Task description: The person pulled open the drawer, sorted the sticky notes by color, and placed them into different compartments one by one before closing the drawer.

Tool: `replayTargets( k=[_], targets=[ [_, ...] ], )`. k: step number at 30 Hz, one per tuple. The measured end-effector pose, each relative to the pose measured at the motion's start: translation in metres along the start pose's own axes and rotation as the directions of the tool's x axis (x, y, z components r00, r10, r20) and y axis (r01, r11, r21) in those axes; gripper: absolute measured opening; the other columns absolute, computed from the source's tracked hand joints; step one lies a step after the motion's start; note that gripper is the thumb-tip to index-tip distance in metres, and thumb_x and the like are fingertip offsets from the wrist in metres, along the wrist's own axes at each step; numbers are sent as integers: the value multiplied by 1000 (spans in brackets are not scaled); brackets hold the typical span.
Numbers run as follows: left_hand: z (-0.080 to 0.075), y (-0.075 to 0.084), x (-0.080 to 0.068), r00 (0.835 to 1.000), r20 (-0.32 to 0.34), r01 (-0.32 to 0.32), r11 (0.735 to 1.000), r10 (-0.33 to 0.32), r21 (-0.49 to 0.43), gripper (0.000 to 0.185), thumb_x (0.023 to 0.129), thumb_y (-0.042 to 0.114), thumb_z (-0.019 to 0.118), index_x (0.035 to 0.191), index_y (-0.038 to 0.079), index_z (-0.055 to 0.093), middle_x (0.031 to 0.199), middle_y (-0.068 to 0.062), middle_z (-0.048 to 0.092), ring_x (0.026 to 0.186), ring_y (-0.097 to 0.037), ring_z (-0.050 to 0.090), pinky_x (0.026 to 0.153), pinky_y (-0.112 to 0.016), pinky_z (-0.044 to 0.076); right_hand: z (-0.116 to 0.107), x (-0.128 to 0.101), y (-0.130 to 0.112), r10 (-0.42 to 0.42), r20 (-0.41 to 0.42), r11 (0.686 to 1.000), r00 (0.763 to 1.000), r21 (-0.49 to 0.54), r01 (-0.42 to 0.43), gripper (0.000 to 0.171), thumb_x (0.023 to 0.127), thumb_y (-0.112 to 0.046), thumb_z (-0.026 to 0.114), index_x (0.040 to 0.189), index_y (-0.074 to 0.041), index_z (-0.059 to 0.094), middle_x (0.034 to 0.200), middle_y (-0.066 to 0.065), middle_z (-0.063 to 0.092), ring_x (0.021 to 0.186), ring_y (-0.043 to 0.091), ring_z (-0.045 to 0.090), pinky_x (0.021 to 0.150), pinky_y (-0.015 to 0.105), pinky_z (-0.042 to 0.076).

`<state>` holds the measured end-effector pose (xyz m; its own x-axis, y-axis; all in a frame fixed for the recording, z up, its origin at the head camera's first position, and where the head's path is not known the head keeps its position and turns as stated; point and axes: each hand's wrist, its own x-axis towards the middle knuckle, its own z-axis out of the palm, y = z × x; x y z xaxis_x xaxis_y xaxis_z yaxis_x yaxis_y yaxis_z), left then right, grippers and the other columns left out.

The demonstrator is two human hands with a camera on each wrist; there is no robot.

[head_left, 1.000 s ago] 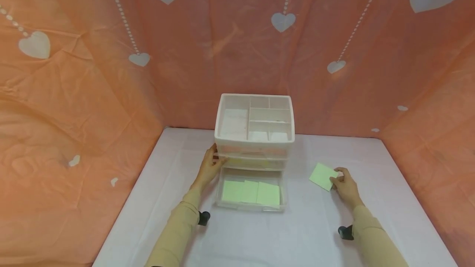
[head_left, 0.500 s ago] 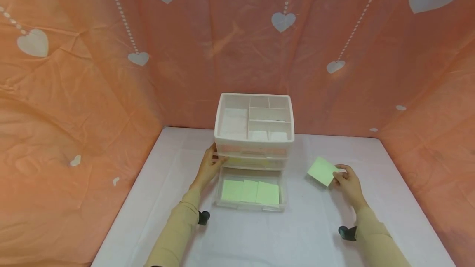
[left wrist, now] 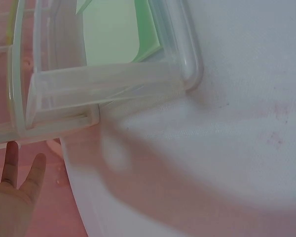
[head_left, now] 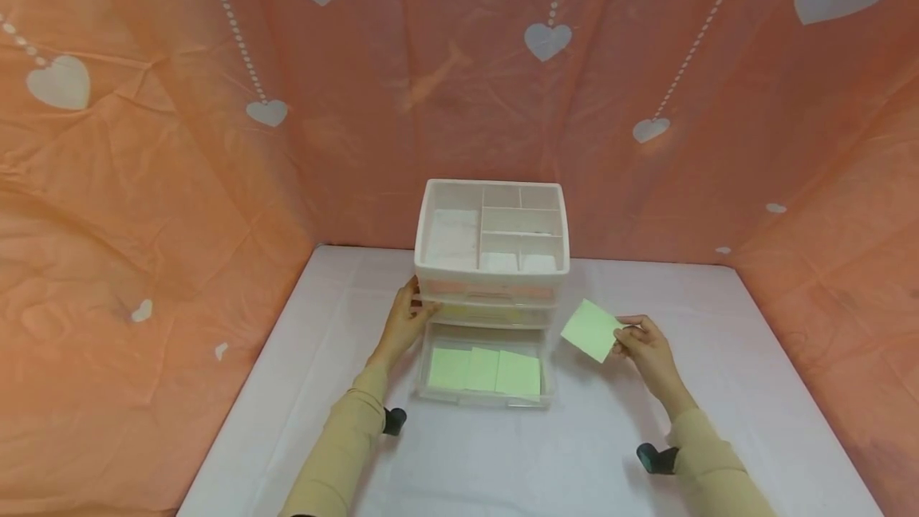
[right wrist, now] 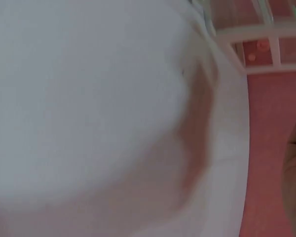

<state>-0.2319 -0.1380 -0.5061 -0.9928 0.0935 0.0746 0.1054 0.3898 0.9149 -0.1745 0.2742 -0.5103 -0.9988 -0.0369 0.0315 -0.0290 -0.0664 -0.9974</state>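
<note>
Head view: right hand point(head_left: 642, 345) pinching note point(head_left: 591, 329), now carried left toward open drawer point(head_left: 484, 399); left hand point(head_left: 406, 319) steadying organizer point(head_left: 492, 268), fingers flat.

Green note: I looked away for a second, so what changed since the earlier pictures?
The right hand, pinching the green note, carried it leftward toward the open bottom drawer. The left hand stayed on the organizer; the drawer's notes are unchanged.

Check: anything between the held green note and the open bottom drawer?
Nothing. In the head view only bare white table lies between the note, pinched by the right hand, and the drawer.
</note>
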Motion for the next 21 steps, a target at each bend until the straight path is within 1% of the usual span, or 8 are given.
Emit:
replayTargets(
  k=[5, 9, 13, 18, 21],
  targets=[
    [0, 0, 0, 1000, -3, -4, 1000, 4, 2, 75, 91, 36, 59, 148, 9, 19, 134, -14, 39, 117, -31, 45, 98, -47, 41, 21, 2, -5, -54, 61, 998, 997, -39, 57, 15, 94, -4, 52, 106, -12, 53, 74, -8, 60, 65, 5, 56, 60, 17, 46],
    [-1, 1, -1, 1000, -7, -5, 1000, 5, 4, 75, 90, 37, 60, 148, 11, 20, 133, -14, 39, 116, -31, 46, 97, -47, 42, 35, 2, -6, -87, 74, 993, 993, -73, 92, 14, 93, -6, 54, 107, -8, 53, 73, -8, 57, 64, 4, 56, 60, 17, 45],
    [-1, 2, -1, 1000, -4, 3, 1000, -3, 10, 74, 91, 36, 59, 149, 12, 19, 134, -13, 39, 117, -30, 45, 98, -47, 42, 46, 0, -6, -78, 74, 992, 994, -94, 85, 16, 92, -5, 55, 107, -1, 52, 71, -8, 57, 62, 5, 55, 59, 18, 44],
    [0, 1, 0, 1000, -2, -13, 1000, 13, -28, 69, 92, 24, 58, 148, 7, 20, 134, -20, 37, 117, -36, 43, 100, -51, 37, 61, 0, -5, -62, 83, 991, 995, -112, 71, 21, 91, -5, 56, 107, 7, 49, 71, -9, 58, 62, 5, 53, 58, 19, 43],
    [2, 0, 0, 1000, -2, -17, 999, 17, -32, 69, 93, 22, 58, 148, 6, 20, 134, -20, 37, 117, -36, 43, 100, -52, 37, 71, 2, -3, -65, 99, 987, 993, -137, 78, 25, 91, -4, 57, 108, 11, 48, 71, -10, 58, 62, 5, 51, 58, 20, 43]
  ],
)
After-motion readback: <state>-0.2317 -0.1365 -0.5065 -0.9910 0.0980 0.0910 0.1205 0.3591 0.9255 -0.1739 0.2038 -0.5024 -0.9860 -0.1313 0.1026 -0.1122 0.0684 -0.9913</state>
